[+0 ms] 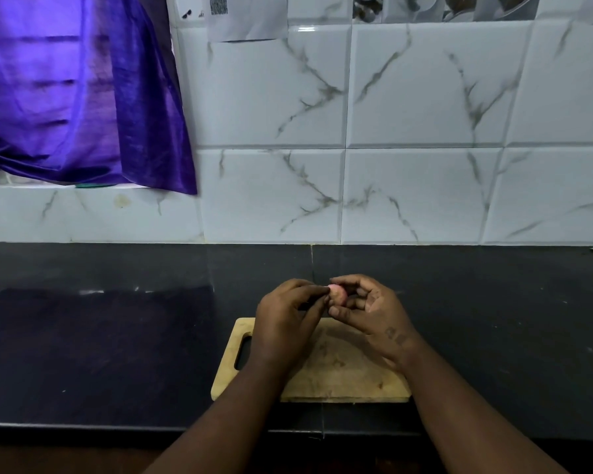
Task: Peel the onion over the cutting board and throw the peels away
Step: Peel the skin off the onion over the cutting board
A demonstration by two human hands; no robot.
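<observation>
Purple cloth (83, 90) is hanging at the upper left, draping over the white tiled ledge above the countertop's far left edge. Dark countertop (100, 336) is running the full width beneath a marble-patterned tiled wall (408, 131), with printed paper sheets (247, 15) fixed along the wall's top.

Wooden cutting board (339, 378) is lying near the countertop's front edge, at about mid-width, its handle slot (243, 350) sitting at the board's left end.

Left hand (285, 319) is hovering over the board's far left portion, fingers curled inward with the fingertips (317, 295) pinching at the left side of the onion (338, 294). Whether a peel is caught between them cannot be determined.

Onion, small and pinkish, is being held in the air above the board's far edge, between both hands and clear of the board's surface.

Right hand (374, 309) is cupping the onion from the right, thumb arching over the top and fingers wrapping beneath, grasping it. Both forearms are extending in from the countertop's front edge.
</observation>
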